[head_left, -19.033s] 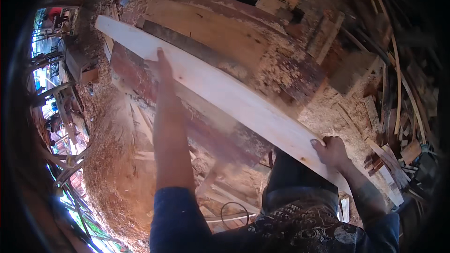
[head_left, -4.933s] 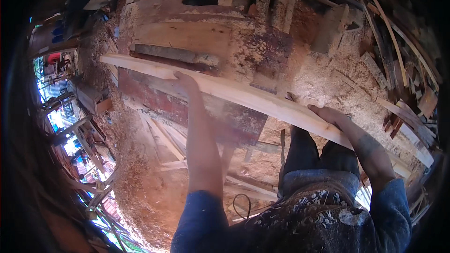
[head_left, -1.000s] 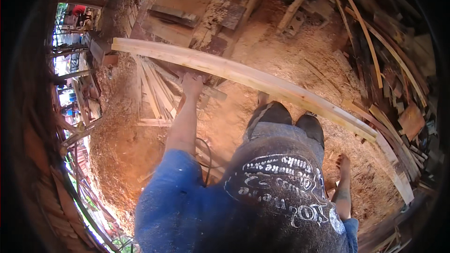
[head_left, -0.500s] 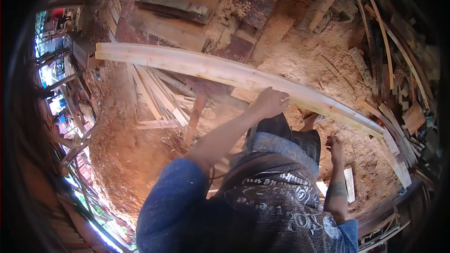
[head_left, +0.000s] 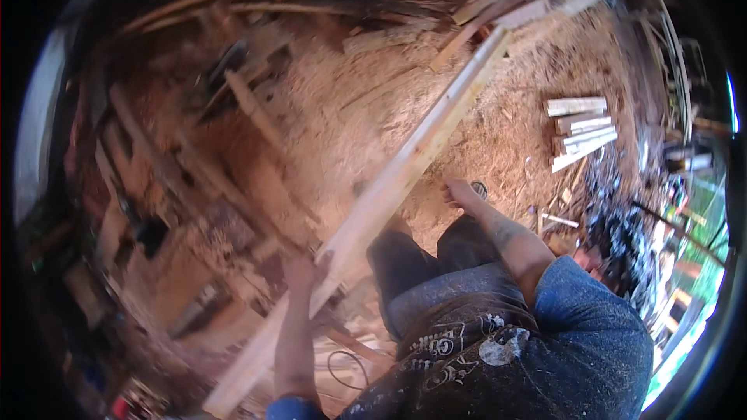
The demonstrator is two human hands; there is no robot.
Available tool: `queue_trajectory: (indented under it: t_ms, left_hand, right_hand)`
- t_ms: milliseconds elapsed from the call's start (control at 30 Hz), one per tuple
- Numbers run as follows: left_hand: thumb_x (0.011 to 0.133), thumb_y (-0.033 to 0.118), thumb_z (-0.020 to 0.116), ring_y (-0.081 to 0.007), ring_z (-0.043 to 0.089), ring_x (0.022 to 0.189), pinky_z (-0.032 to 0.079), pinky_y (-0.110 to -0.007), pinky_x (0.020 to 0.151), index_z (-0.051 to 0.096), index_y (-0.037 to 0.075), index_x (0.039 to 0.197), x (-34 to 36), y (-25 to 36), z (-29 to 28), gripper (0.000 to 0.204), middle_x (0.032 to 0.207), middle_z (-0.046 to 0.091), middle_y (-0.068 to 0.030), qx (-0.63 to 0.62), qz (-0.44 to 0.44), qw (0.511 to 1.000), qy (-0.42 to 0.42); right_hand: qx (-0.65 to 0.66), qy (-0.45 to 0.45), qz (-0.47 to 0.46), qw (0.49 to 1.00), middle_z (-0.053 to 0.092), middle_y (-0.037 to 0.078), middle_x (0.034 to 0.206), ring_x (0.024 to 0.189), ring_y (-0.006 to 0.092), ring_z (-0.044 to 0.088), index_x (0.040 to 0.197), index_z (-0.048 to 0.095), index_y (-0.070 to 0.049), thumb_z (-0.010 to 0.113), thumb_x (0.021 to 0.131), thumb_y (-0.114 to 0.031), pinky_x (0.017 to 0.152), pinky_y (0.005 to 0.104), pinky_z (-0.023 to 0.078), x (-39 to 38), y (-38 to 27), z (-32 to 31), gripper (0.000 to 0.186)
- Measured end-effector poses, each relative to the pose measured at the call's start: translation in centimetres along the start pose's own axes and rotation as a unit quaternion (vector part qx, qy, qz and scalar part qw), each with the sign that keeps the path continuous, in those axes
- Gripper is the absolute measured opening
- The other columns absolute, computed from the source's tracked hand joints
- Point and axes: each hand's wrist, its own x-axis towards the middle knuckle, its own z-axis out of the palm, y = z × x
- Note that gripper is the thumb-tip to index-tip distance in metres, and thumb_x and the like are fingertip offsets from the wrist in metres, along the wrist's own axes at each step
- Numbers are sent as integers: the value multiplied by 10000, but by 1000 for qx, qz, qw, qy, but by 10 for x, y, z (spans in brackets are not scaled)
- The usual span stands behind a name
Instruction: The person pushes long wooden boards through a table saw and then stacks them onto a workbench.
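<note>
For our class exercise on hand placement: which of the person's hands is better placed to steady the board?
Probably the left hand: its fingers appear to touch the board. The right hand is apart from the board, off to its right, so it would first have to reach across.

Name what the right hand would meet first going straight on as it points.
Most likely the long pale plank, up and left of the right hand; depth is unclear, so it might pass beneath.
</note>
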Motion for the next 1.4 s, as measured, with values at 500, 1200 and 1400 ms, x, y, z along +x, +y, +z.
queue_trajectory:
  t_ms: [500,1200,1400]
  left_hand:
    - [907,652,511,-501,662,820,511,-564,771,704,-75,892,-102,118,-29,752,804,661,-335,16,21,988,152]
    - [987,457,514,-375,646,587,450,-483,541,706,14,937,-241,671,-103,485,648,620,-242,25,218,930,294]
    - [927,507,581,-317,552,445,404,-466,482,588,-53,635,-147,815,-161,632,503,486,-238,61,345,852,389]
  right_hand:
    - [555,-161,-56,814,631,71,1009,871,219,617,1139,609,-141,636,854,-687,802,450,543,18,-29,2,616]
    - [561,-165,-322,745,615,56,1327,1187,178,595,1367,570,-92,657,928,-493,1004,362,493,-129,-108,-600,601]
    - [640,-187,-310,678,636,62,1258,1118,199,615,1327,574,-110,640,912,-575,957,365,511,-84,-156,-764,627]
